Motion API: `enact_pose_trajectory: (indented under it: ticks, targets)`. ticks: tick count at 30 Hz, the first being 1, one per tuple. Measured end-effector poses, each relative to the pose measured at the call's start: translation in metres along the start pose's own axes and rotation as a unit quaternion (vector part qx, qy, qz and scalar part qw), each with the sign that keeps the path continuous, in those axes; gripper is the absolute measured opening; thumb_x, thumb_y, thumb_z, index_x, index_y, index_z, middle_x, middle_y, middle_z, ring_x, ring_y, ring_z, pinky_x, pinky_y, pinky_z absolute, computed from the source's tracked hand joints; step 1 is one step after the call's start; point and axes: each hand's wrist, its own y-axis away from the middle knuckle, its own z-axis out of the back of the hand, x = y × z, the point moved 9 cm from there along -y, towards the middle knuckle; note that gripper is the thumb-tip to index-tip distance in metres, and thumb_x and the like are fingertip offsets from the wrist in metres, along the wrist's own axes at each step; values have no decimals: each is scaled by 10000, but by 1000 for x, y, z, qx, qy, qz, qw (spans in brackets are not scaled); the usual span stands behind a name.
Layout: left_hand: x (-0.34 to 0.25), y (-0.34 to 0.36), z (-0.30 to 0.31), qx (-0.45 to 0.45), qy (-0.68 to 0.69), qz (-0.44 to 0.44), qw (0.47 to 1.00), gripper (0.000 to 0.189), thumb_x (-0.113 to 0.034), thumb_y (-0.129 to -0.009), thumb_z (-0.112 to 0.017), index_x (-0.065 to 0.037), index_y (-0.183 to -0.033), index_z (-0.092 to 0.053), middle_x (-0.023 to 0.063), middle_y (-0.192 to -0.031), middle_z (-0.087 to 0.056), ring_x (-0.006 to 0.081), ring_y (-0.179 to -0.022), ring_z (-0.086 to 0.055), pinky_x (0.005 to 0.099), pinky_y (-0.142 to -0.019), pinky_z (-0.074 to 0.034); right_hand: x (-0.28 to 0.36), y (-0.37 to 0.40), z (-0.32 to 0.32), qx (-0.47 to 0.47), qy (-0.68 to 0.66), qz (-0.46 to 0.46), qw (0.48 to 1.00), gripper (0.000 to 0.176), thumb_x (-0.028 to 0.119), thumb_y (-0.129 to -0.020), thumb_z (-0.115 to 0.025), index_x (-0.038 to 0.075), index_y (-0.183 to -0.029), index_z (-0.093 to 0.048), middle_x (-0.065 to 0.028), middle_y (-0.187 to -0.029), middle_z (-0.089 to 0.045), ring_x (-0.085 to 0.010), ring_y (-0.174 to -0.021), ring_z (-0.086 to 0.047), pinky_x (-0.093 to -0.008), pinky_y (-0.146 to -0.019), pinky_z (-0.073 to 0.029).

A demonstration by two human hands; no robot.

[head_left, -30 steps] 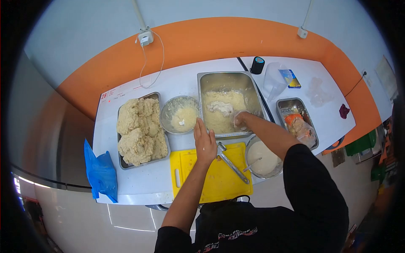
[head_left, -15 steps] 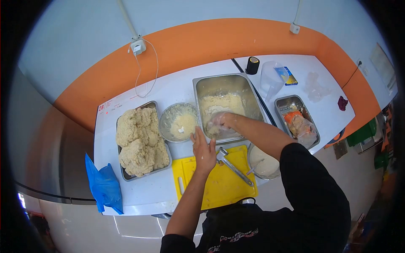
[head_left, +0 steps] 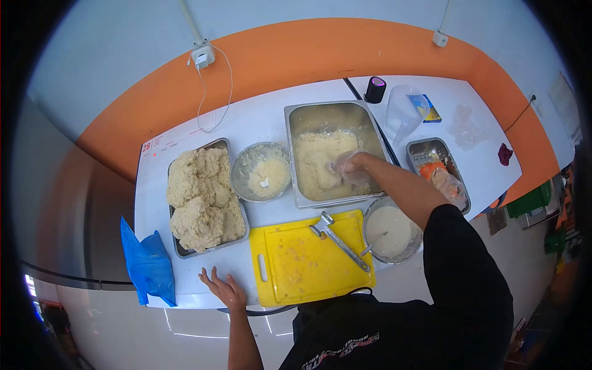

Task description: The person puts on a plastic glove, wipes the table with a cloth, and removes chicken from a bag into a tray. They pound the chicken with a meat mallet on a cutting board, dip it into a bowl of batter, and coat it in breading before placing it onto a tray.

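My left hand [head_left: 223,288] is open with its fingers apart, over the table's front edge, left of the yellow cutting board [head_left: 296,265], and holds nothing. Inside the deep metal pan [head_left: 302,198], at its right side, is my right hand [head_left: 353,166] in a clear plastic glove, over pale crumbs [head_left: 320,154]. Its fingers are blurred, so what they hold cannot be made out. A metal bowl [head_left: 262,172] with crumbs stands left of the pan. On the board lies a metal mallet [head_left: 339,240], beside a bowl of pale batter [head_left: 391,231].
A tray heaped with crumb-coated pieces [head_left: 200,197] is at the left, near a blue bag [head_left: 150,265]. To the right are a black speaker [head_left: 375,90], a clear jug [head_left: 404,114] and a metal tray [head_left: 425,148] holding a bag of orange and pale food.
My left hand has moved from beside the pan down and left to the table's front edge. My right hand has shifted right and slightly up inside the pan. The view has shifted slightly.
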Motion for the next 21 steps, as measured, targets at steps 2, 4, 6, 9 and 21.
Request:
enact_pose_trajectory:
  ticks: [2,4,6,9,21]
  targets:
    - [4,1,-5,-12,16,4,1000,542,-301,-1014,-428,106,-1367,-369,296,-1543,-203,452,-1432,-208,545,-1140,-236,3,9,13,36,36,-9,999,573,508,-947,-440,53,-1222,-652,-223,-1233,-636,-389,-1102,-620,-440,-943,-470]
    - [8,3,-7,-24,31,8,999,582,-319,-1017,-417,115,-1395,-331,302,-1542,-196,457,-1409,-257,542,-1135,-248,-5,-16,18,43,169,-12,985,615,522,-934,-458,57,-1316,-588,-207,-1286,-616,-364,-1133,-614,-431,-983,-458]
    - [8,3,-10,-21,14,-8,1000,641,-328,-1018,-408,116,-1448,-236,305,-1543,-188,465,-1337,-364,536,-1118,-278,6,-34,32,-61,92,15,994,646,523,-884,-540,40,-1313,-571,-222,-1256,-623,-377,-1134,-611,-446,-949,-478]
    - [6,2,-8,-36,50,0,998,569,-344,-1011,-421,127,-1331,-414,301,-1524,-236,492,-1430,-195,569,-1137,-227,53,-37,46,-131,64,83,986,739,523,-798,-668,37,-1337,-531,-236,-1223,-623,-390,-1130,-611,-442,-952,-488]
    - [2,-3,-6,-16,34,16,999,590,-375,-1002,-410,105,-1344,-422,289,-1526,-251,475,-1421,-227,555,-1138,-228,50,-46,64,49,98,51,993,638,462,-734,-711,45,-1208,-620,-226,-995,-702,-343,-816,-666,-423,-781,-533]
